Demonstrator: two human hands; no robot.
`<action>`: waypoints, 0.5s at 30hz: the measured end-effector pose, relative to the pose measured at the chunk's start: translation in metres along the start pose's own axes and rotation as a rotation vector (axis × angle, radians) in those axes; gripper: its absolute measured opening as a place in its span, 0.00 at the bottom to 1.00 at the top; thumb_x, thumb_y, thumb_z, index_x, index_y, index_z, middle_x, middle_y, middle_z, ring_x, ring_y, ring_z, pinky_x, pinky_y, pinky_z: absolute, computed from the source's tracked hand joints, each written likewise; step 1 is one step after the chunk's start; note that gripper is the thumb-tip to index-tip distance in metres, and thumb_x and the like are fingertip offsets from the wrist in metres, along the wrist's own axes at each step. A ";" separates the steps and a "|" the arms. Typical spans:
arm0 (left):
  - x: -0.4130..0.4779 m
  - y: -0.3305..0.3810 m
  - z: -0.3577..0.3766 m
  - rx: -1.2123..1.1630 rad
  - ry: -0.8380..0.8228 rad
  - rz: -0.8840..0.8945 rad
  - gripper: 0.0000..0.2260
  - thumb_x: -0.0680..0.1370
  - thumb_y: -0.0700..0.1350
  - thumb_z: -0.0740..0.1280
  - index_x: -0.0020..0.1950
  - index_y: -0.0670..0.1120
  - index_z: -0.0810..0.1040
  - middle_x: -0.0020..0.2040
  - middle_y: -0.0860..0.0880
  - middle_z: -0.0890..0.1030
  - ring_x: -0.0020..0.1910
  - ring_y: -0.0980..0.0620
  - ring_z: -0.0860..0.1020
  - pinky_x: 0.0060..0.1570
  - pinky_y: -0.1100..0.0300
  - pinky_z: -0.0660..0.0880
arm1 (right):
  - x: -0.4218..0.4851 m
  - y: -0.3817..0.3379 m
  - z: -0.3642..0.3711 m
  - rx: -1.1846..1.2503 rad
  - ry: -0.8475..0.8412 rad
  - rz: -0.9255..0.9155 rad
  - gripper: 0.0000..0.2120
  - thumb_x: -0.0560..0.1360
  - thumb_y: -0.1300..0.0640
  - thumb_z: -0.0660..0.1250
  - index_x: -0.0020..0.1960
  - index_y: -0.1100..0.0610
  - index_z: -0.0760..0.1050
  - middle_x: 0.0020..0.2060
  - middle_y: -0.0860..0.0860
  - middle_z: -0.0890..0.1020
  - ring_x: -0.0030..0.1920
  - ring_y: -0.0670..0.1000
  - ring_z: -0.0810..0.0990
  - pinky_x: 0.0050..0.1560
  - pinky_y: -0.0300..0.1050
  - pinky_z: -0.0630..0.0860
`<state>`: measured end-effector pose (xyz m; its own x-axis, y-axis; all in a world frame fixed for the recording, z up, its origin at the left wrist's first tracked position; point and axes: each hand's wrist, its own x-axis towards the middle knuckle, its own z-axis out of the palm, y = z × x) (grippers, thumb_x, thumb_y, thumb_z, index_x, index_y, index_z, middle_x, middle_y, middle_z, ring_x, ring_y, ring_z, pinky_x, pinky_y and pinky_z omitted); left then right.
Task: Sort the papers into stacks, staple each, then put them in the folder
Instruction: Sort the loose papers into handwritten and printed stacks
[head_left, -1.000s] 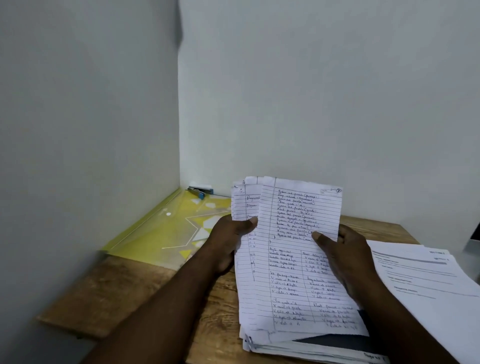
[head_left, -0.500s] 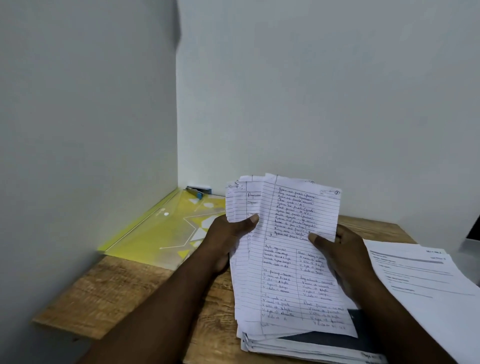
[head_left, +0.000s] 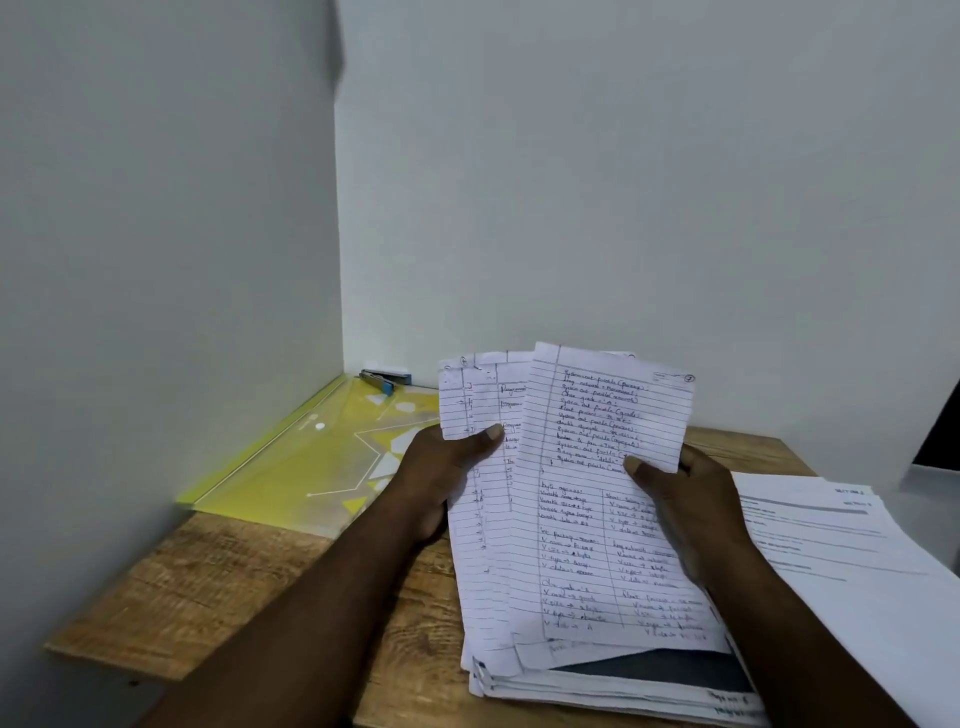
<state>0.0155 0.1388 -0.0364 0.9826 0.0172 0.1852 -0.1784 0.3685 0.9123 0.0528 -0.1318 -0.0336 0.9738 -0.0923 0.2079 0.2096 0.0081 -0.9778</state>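
Observation:
Both hands hold a fanned bundle of lined handwritten sheets (head_left: 571, 499) upright over the wooden desk. My left hand (head_left: 441, 467) grips the left sheets, thumb on their front. My right hand (head_left: 685, 504) pinches the front sheet at its right edge, thumb on the writing. Below them a thicker pile of papers (head_left: 597, 686) with a dark sheet on top lies on the desk. A yellow transparent folder (head_left: 311, 462) lies flat at the back left corner, and a blue stapler (head_left: 384, 379) sits at its far end by the wall.
A stack of printed white pages (head_left: 841, 540) lies on the right side of the desk (head_left: 218, 582). Grey walls close the desk in on the left and at the back. The desk's left edge is near the front left.
The front sheet has slid a little to the right and up, fanning the bundle wider. Both hands keep their grip.

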 end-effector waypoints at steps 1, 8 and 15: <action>-0.001 0.002 0.002 -0.007 0.004 -0.001 0.20 0.78 0.42 0.76 0.69 0.41 0.81 0.65 0.41 0.84 0.53 0.49 0.87 0.68 0.32 0.73 | 0.000 0.000 0.000 0.004 -0.007 0.005 0.12 0.74 0.61 0.79 0.57 0.52 0.85 0.50 0.48 0.89 0.53 0.51 0.88 0.64 0.57 0.81; -0.001 0.005 0.002 0.013 0.106 -0.010 0.18 0.79 0.42 0.74 0.69 0.43 0.81 0.64 0.43 0.85 0.61 0.43 0.85 0.63 0.42 0.80 | -0.007 -0.004 0.007 0.044 -0.136 0.001 0.19 0.73 0.67 0.78 0.63 0.57 0.83 0.54 0.52 0.89 0.51 0.51 0.89 0.55 0.51 0.84; 0.000 0.003 0.000 -0.016 0.134 -0.038 0.17 0.80 0.45 0.74 0.68 0.43 0.82 0.62 0.44 0.86 0.61 0.41 0.85 0.63 0.42 0.80 | -0.008 -0.001 0.011 -0.059 -0.113 -0.037 0.19 0.73 0.64 0.80 0.62 0.53 0.84 0.53 0.49 0.89 0.55 0.53 0.88 0.63 0.58 0.81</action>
<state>0.0148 0.1396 -0.0333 0.9871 0.1264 0.0987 -0.1406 0.3860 0.9117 0.0455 -0.1200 -0.0337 0.9700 0.0210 0.2421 0.2429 -0.0516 -0.9687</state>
